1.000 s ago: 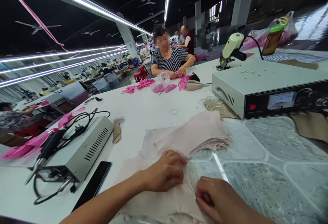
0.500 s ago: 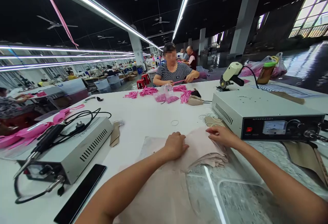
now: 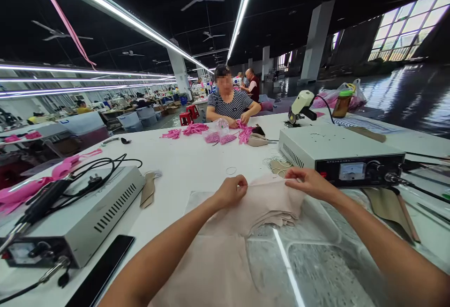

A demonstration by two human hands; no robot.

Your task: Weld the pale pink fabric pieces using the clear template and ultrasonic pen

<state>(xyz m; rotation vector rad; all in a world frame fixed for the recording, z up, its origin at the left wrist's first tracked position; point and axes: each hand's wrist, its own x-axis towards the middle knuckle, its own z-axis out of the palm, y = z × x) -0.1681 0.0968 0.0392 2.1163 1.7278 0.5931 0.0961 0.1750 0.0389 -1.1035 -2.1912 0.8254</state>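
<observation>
A pale pink piece of fabric (image 3: pixel 269 199), folded in several layers, lies in front of me. My left hand (image 3: pixel 232 190) pinches its far left edge, fingers curled. On the far right edge, my right hand (image 3: pixel 305 183) grips the same fabric between thumb and fingers. More of the pale fabric spreads down toward me under my left forearm. Beneath it sits a clear plastic bin lid (image 3: pixel 316 265). Just beyond my hands are a loose elastic loop (image 3: pixel 231 170) and a tangle of thin loops (image 3: pixel 277 162).
Grey machine boxes stand at right (image 3: pixel 337 145) and left (image 3: pixel 94 208), with cables. A black phone (image 3: pixel 101 269) lies near the left box. Across the white table (image 3: pixel 168 157), a person (image 3: pixel 230 103) in a striped shirt handles pink straps, beside bags of small pink pieces (image 3: pixel 220 136).
My left hand has gone from resting on the fabric to pinching its far edge. The fabric's far edge is now lifted between both hands. The view has turned slightly right.
</observation>
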